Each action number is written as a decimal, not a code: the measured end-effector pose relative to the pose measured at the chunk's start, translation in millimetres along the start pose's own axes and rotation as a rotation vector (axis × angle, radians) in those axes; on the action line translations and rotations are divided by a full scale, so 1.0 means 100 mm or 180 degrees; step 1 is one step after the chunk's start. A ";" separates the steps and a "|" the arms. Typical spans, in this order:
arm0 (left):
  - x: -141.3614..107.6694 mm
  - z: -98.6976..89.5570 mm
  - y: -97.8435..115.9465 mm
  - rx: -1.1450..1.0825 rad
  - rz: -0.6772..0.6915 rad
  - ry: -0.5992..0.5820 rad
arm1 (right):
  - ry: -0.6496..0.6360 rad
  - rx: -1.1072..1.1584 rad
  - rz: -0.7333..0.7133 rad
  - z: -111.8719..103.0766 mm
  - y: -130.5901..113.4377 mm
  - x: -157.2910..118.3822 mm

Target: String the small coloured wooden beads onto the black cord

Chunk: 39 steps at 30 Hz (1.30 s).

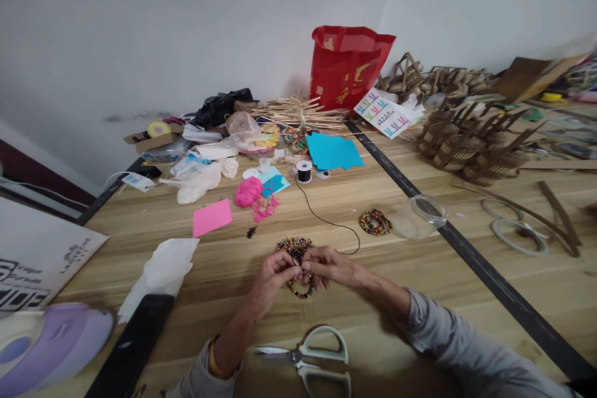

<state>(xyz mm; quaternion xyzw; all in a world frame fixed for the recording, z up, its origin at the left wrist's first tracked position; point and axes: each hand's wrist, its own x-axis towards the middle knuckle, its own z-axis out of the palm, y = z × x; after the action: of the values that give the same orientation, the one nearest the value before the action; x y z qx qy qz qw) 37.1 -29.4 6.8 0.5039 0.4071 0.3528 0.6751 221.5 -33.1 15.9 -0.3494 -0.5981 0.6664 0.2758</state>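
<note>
Purple-and-white device point(69, 342), one, at the near left of the desk point(224, 273). Black phone point(133, 348), one, overlapping a white sheet point(165, 267). Pink card point(212, 218), flat; pink yarn ball point(248, 191) beyond it. Left hand point(275, 273): grip pinched, thumb to fingertip, on the beaded strand point(293, 242). This multicoloured strand lies on the desk, bunched beyond the fingers, with a loop on the near side. Scissors point(296, 357), pale-handled, near the person, points to the left. Spool point(304, 171) of black cord, upright, its cord trailing toward the right hand point(329, 263). Right grip: likewise pinched on the strand, fingertips meeting the left's; exact portion held too small to tell. Second beaded coil point(366, 224), flat. Clear dish point(405, 224), just beside. Small woven baskets point(459, 150), clustered, far right.
</note>
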 end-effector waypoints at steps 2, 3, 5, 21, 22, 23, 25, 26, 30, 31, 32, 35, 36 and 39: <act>0.01 0.00 0.00 0.0061 0.0032 0.0117 | 0.0023 0.0033 0.0050 0.00 -0.01 0.00; 0.01 0.00 0.00 0.0094 0.0037 0.0186 | 0.0041 0.0050 0.0066 0.00 -0.01 0.00; 0.02 0.00 -0.01 0.0144 0.0032 0.0281 | 0.0074 0.0063 0.0056 0.00 -0.01 0.00; -0.02 0.09 -0.04 0.0015 0.0291 0.0518 | 0.0168 0.0148 -0.0170 -0.03 0.16 0.05; -0.02 0.09 -0.05 -0.0009 0.0311 0.0542 | 0.0171 0.0169 -0.0094 -0.02 0.16 0.05; -0.02 0.09 -0.05 -0.0033 0.0328 0.0574 | 0.0185 0.0191 -0.0015 -0.02 0.16 0.05; -0.02 0.09 -0.07 -0.0095 0.0340 0.0633 | 0.0242 0.0269 0.0115 -0.02 0.16 0.05; -0.02 0.09 -0.08 -0.0135 0.0340 0.0651 | 0.0271 0.0324 0.0160 -0.01 0.15 0.04; -0.02 0.10 -0.11 -0.0309 0.0374 0.0711 | 0.0331 0.0647 0.0292 0.02 0.13 0.04; -0.02 0.11 -0.11 -0.0341 0.0390 0.0734 | 0.0327 0.0749 0.0321 0.03 0.14 0.04; -0.03 0.12 -0.12 -0.0364 0.0403 0.0756 | 0.0317 0.0856 0.0347 0.04 0.14 0.04; -0.03 0.12 -0.11 -0.0346 0.0419 0.0780 | 0.0267 0.1045 0.0408 0.05 0.16 0.05; -0.03 0.12 -0.10 -0.0309 0.0402 0.0754 | 0.0276 0.1000 0.0426 0.05 0.17 0.05; -0.03 0.11 -0.07 -0.0150 0.0296 0.0573 | 0.0363 0.0596 0.0347 0.01 0.18 0.07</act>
<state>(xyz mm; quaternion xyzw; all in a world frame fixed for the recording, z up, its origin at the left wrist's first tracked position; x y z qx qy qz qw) 46.4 -38.6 2.4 0.4725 0.4338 0.4371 0.6304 217.8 -30.8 -2.5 -0.3914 -0.4967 0.7124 0.3041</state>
